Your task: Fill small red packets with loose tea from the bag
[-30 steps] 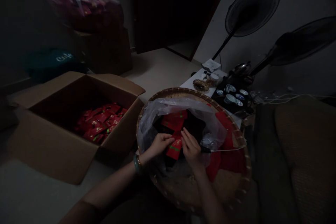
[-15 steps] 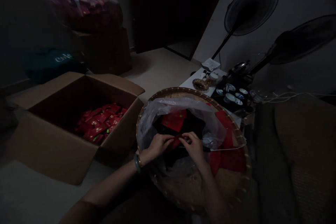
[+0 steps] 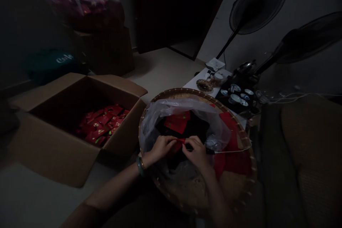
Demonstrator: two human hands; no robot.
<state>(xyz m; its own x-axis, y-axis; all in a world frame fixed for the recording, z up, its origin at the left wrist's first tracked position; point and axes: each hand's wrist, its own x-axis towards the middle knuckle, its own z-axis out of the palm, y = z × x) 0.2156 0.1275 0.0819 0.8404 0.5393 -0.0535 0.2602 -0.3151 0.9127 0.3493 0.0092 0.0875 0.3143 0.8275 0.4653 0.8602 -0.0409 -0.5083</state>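
Pinching a small, narrow red strip of thin material (image 3: 181, 141) between the left hand (image 3: 160, 148) at one end and the right hand (image 3: 197, 153) at the other. Closed thumb to fingers on it from both sides; too dark to tell whether folded or rolled. Wearing a green bangle (image 3: 139, 166) and a thin gold-coloured bangle (image 3: 143, 163) on the left wrist. Holding the strip above a jagged-edged black layer (image 3: 199, 125), just on the near side of a flat, rectangular red packet (image 3: 176, 123) lying there. Surrounded by a crumpled, translucent plastic bag (image 3: 150, 123), spread open in a round, brown woven bamboo tray (image 3: 236, 192). Bordered on the right by flat dark-red pieces (image 3: 237, 164) lying on the tray beside the bag, and by a thin white cord (image 3: 230, 152) running from a black stick-like end (image 3: 210, 151) near the right hand to the tray's rim. Flanked on the left by an open, brown cardboard box (image 3: 53, 160), partly filled with a heap of red packets (image 3: 103, 126). Backed by a low white table (image 3: 194, 83), a black tray (image 3: 222, 100) of small blue-and-white cups (image 3: 235, 99), and two dark, round stand fans (image 3: 258, 5).
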